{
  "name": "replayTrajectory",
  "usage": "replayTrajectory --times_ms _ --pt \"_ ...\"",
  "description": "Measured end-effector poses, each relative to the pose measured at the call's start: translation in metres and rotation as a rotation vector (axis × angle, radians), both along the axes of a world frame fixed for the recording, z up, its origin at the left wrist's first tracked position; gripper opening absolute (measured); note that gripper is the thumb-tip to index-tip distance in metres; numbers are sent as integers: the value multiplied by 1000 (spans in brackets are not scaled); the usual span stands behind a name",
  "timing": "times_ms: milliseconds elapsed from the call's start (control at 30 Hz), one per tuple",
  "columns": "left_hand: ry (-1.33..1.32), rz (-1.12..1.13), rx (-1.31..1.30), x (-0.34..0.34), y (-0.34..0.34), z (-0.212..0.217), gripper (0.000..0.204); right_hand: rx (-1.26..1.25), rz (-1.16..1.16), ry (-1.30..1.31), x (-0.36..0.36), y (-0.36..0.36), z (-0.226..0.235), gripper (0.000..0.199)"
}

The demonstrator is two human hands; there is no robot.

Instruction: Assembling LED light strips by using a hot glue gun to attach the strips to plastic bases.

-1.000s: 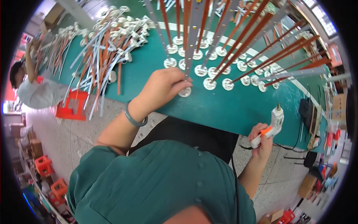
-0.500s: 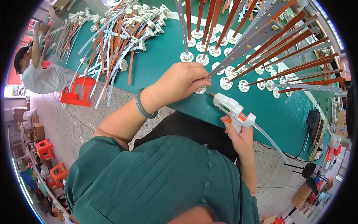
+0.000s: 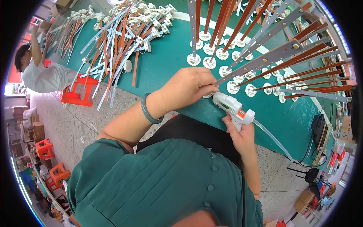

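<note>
LED strip [image 3: 246, 68]: likely light, bendy

My left hand [image 3: 192, 87] pinches its lower end by a white disc [image 3: 207, 96], near the table [image 3: 278, 115] edge; right hand [image 3: 242, 137] wraps the glue gun [image 3: 231, 106] handle. LEDs [image 3: 265, 59] probably fragile; I'd grip edges, low.

Left hand [image 3: 192, 87] pinching — right hand [image 3: 242, 134] curled, near left.
</note>
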State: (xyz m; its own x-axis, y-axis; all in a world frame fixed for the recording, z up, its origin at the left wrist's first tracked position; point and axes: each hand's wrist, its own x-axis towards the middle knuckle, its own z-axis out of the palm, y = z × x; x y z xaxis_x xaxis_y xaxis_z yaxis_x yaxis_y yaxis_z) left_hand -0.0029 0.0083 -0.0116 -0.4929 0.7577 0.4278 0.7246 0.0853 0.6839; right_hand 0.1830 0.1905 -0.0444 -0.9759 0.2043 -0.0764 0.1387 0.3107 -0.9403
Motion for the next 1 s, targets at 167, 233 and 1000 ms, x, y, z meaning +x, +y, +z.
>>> replayTrajectory --times_ms 167,233,1000 --pt "-21 -8 -3 1 -1 0 8 -6 -24 2 0 1 -3 29" --pt "-21 -12 -7 0 -2 1 7 -7 -33 1 0 0 -1 29" --pt "7 -77 -24 6 -7 6 18 -299 -33 -56 6 7 5 25"
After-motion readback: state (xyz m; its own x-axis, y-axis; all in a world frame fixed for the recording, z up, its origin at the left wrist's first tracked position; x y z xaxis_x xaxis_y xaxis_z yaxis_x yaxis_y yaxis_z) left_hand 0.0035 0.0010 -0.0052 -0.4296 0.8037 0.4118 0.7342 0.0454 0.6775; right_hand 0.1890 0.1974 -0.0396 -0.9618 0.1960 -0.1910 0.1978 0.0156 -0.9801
